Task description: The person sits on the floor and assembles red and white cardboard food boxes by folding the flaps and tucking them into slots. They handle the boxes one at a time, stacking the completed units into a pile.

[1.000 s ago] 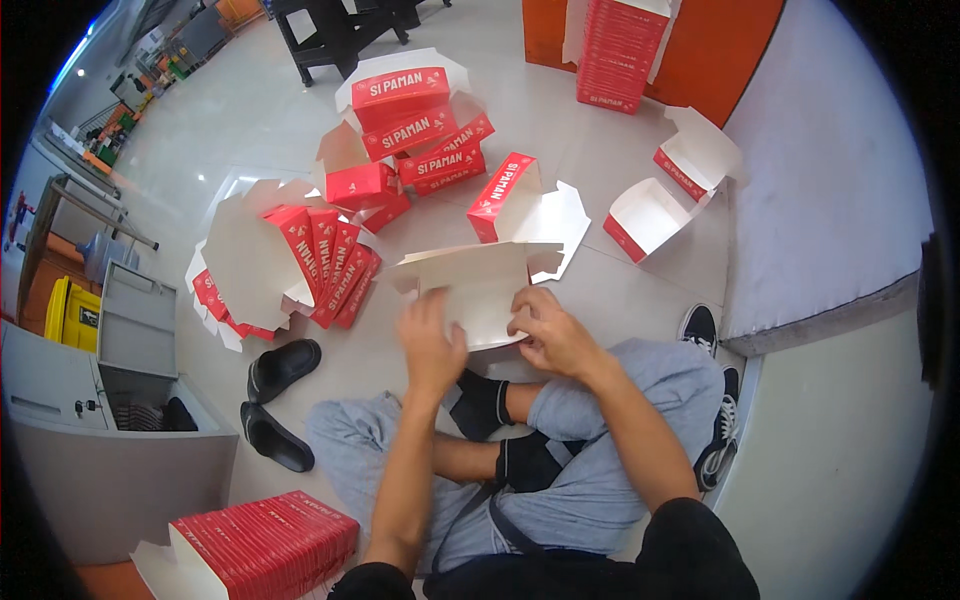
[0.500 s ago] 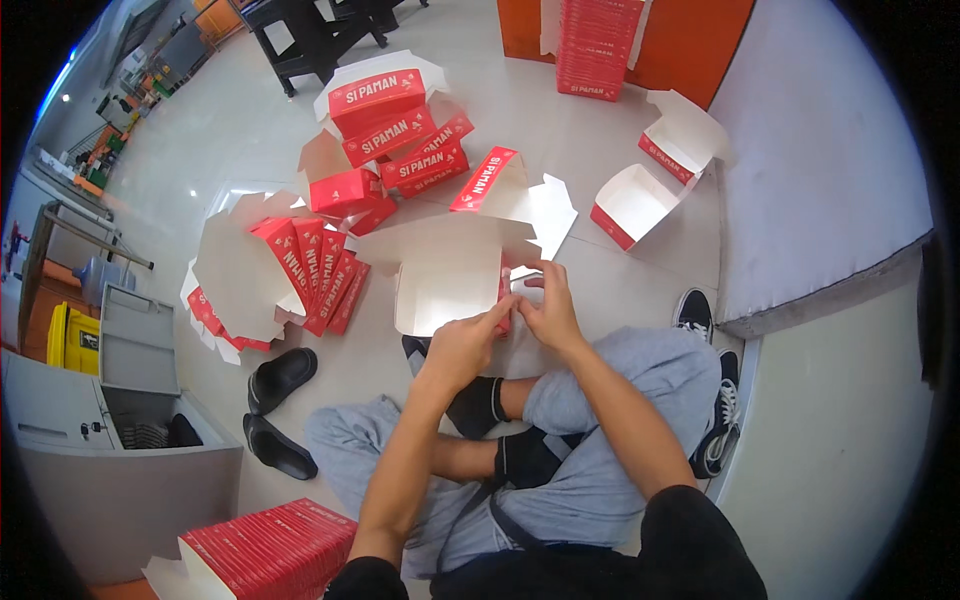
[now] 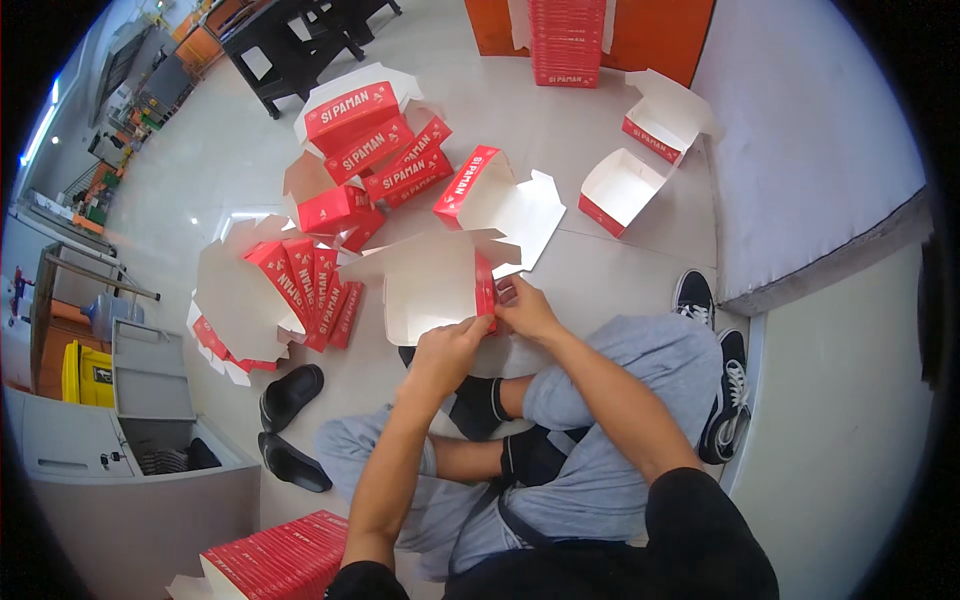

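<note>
In front of my crossed legs sits a partly folded cardboard food box (image 3: 430, 290), white inside, its lid flap spread at the far side. Its red side wall stands upright on the right. My left hand (image 3: 446, 354) pinches the near right corner of the box with thumb and fingers. Against the outer face of that red wall, my right hand (image 3: 526, 308) is closed with bent fingers and its thumb near the same corner. Just beyond lies another open box (image 3: 470, 188) with its white lid flap laid out on the floor.
Folded red boxes (image 3: 370, 145) are heaped far left, with a fanned row (image 3: 305, 285) nearer. Two open boxes (image 3: 622, 190) rest at right. Flat stacks stand at the far end (image 3: 567, 45) and near left (image 3: 280, 560). Black slippers (image 3: 292, 395), sneakers (image 3: 733, 400) and a cabinet (image 3: 150, 470) flank me.
My right fingers have come down from above the box's right wall onto its outer face. My left hand has eased back to the near corner. The view has shifted slightly.
</note>
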A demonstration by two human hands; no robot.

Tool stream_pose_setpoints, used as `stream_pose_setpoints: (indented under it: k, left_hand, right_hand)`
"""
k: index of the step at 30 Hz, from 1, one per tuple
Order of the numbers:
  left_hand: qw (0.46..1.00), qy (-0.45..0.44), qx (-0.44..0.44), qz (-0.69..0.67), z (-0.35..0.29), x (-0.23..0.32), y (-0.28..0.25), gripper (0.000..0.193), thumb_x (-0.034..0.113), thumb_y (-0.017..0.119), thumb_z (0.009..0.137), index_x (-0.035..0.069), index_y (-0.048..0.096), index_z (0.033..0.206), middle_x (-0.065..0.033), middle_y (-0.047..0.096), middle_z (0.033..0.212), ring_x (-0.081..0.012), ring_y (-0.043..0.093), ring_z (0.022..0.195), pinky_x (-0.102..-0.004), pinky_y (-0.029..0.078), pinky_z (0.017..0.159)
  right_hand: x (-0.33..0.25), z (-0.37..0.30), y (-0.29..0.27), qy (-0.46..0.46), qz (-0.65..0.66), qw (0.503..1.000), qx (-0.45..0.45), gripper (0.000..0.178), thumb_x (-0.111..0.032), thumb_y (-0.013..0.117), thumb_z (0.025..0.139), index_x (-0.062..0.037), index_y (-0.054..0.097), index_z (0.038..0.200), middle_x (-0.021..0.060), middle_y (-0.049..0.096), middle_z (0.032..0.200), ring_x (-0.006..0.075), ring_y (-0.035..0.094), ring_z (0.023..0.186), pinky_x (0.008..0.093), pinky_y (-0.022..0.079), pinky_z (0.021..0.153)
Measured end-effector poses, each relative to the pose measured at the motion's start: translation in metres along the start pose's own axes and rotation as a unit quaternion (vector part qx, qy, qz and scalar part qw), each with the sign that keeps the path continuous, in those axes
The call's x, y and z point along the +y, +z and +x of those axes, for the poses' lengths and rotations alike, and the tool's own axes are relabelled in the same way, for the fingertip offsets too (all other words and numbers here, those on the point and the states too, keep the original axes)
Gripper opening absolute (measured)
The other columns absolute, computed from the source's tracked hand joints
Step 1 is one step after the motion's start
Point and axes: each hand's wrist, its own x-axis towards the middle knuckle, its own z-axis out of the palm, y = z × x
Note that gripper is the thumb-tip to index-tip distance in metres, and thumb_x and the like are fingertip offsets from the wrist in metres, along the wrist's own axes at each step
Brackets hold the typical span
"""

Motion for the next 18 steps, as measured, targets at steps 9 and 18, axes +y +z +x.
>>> stream_pose_setpoints:
  k: [9,18]
  left_hand:
    - [0.998,0.016,-0.022,0.058,-0.002,0.006,0.018,0.045,0.002,0.062,0.082,0.007,0.059,0.127,-0.0134,0.071,0.104,-0.0324,0.074,0.085,-0.0438,0.059,0.071]
    - [0.992,0.055,-0.055,0.095,0.000,0.007,0.013,0.043,0.004,0.062,0.083,0.004,0.059,0.126,-0.0142,0.070,0.102,-0.0310,0.074,0.082,-0.0425,0.059,0.072]
  right_hand:
    - [0.002,-0.002,0.003,0.057,0.137,0.987,-0.063,0.055,-0.013,0.074,0.089,0.0005,0.048,0.135,0.0184,0.063,0.113,0.0268,0.068,0.095,0.0370,0.059,0.074]
    - [0.000,-0.010,-0.001,0.047,0.121,0.989,-0.071,0.058,-0.012,0.076,0.086,0.0011,0.048,0.135,0.0190,0.062,0.117,0.0259,0.066,0.101,0.0368,0.058,0.076]
